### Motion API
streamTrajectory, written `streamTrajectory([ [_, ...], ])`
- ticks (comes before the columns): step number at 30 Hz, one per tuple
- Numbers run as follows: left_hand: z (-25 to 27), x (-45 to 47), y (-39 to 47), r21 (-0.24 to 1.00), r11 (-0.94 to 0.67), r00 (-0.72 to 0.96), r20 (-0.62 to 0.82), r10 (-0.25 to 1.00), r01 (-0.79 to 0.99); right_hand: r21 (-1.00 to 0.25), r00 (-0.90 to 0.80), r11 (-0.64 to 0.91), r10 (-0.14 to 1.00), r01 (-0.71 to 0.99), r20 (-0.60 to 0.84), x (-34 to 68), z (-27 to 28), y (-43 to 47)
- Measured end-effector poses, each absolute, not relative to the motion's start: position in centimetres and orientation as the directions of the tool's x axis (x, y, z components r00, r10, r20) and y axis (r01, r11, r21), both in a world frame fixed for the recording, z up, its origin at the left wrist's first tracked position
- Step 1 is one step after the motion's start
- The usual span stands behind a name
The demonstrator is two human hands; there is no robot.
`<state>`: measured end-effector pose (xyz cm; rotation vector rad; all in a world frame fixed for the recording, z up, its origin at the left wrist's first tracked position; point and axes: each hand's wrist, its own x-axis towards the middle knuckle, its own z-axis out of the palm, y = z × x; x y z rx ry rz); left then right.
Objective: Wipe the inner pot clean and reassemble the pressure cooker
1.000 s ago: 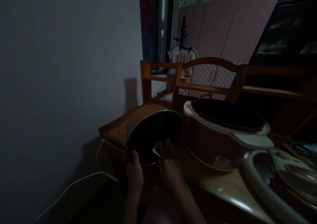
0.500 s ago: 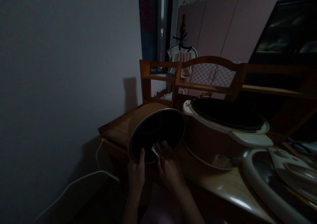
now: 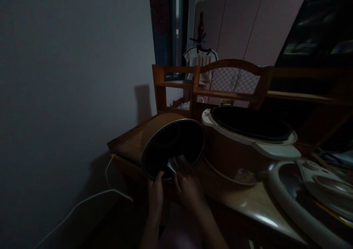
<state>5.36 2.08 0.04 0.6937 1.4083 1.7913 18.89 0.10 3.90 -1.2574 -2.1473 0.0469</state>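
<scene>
A dark-lined inner cooking pot [image 3: 156, 133] with a tan outside lies tilted on the wooden desk, its opening facing me. My left hand [image 3: 156, 194] grips the near lower rim, thumb over the edge and the other fingers mostly out of sight beneath. Inside the mouth of the pot, my right hand [image 3: 189, 186] is closed on a crumpled white cloth or tissue [image 3: 172, 165]; the dim light hides which it is. The cloth is against or close to the lower inner wall.
To the right stands a large cooker body [image 3: 226, 153] with a white rim and side handles. Its lid [image 3: 285, 201] rests at the desk's right front. A wooden shelf rack [image 3: 231, 63] lines the back, a wall [image 3: 82, 76] rises at left, and a white cord [image 3: 91, 197] hangs beside the desk.
My left hand has slid slightly right along the pot's rim and a little lower. My right hand with the cloth stays almost in place. The whole view has shifted slightly.
</scene>
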Motion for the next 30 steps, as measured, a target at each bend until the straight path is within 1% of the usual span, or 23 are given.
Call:
streamTrajectory([
  [5, 0.4, 5.7, 1.8, 0.952, -0.156, -0.601, -0.036, 0.799, -0.264, -0.333, -0.341, 0.548, 0.789, 0.768, 0.512, 18.9, 3.9, 0.1],
  [9, 1.2, 5.7, 1.1, 0.952, -0.138, -0.589, -0.053, 0.806, -0.275, -0.370, -0.354, 0.554, 0.800, 0.746, 0.484, 19.0, 4.1, -0.2],
  [15, 2.9, 4.4, -0.1, 0.982, -0.147, -0.586, 0.050, 0.809, -0.119, -0.443, -0.414, 0.599, 0.792, 0.667, 0.448, 18.5, 4.0, -0.9],
  [20, 4.1, 2.5, -1.3, 0.999, -0.030, -0.579, 0.013, 0.815, -0.020, -0.500, -0.441, 0.624, 0.780, 0.601, 0.444, 17.1, 3.7, -1.7],
  [24, 4.5, 1.2, -1.5, 0.993, -0.056, -0.561, 0.105, 0.821, 0.104, -0.513, -0.453, 0.639, 0.768, 0.572, 0.452, 16.5, 3.9, -2.2],
  [30, 5.3, 1.6, -1.6, 0.993, -0.038, -0.553, 0.093, 0.828, 0.110, -0.529, -0.460, 0.632, 0.775, 0.566, 0.434, 16.9, 4.4, -2.3],
])
